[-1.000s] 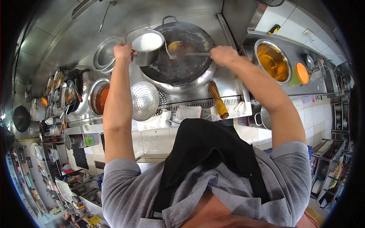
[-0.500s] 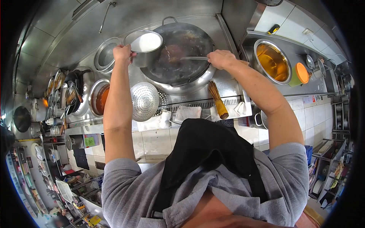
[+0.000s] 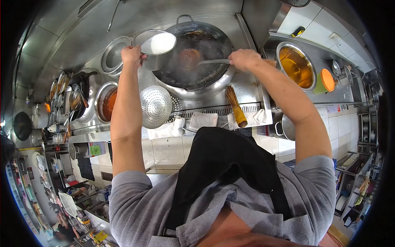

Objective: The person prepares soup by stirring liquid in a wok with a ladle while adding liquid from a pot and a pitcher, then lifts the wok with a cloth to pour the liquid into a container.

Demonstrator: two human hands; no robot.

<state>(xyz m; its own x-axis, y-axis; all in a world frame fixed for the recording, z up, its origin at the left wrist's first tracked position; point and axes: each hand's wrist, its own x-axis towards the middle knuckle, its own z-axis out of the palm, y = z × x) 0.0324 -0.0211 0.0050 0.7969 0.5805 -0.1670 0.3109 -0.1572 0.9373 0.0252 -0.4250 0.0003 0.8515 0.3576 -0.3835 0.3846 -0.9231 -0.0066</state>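
Note:
My left hand (image 3: 132,56) grips the rim of a metal pot (image 3: 154,61) with white liquid (image 3: 158,43) in it. The pot is tilted over the left edge of a large dark wok (image 3: 210,74). My right hand (image 3: 245,59) is closed around the handle of a ladle (image 3: 214,61), which reaches into the wok. The ladle's bowl, in the middle of the wok, holds reddish-brown liquid (image 3: 189,57). Steam blurs the wok's contents.
A perforated strainer (image 3: 156,106), towels (image 3: 203,120) and a bamboo brush (image 3: 235,108) lie along the front edge. To the left stands a bowl of red liquid (image 3: 108,103); to the right, a bowl of amber liquid (image 3: 295,66) and an orange-topped container (image 3: 327,80).
The white stream seen falling from the pot a second ago no longer shows. The ladle's bowl shows more clearly, and the wok's surface looks darker.

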